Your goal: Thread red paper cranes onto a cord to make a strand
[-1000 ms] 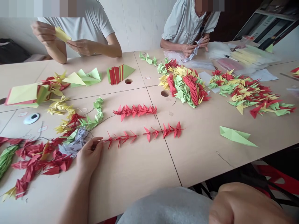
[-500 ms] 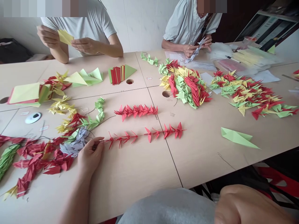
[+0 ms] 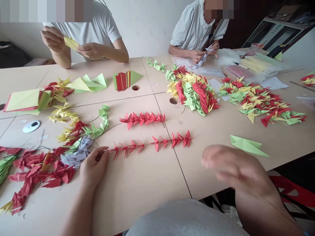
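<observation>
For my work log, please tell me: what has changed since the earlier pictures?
The right hand, blurred, has moved forward and leftward, over the table. No grasp or release shows. The left hand still pinches the nearer red paper string, which stays put.

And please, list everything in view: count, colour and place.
Table: one, beige, centre
Long paper string: one, red, centre
Short paper string: one, red, behind it
Paper heaps: two large, mixed colours, right
Tangled strings: uncountable, mixed colours, left
Folded sheet: one, light green, right front
Paper stack: one, yellow-topped, left
Loose sheets: several, green and yellow, back left
Paper row: one, red and green, back centre
Roll: one, white, left
Plastic bags: several, see-through, back right
Pen: one, black-white, on bags
Shelf: one, dark, back right
Co-workers: two, pale tops, behind table
Own shirt: one, grey, bottom centre
Left grip: one, bare, holding long paper string's left end
Right grip: one, bare, blurred, right front
</observation>
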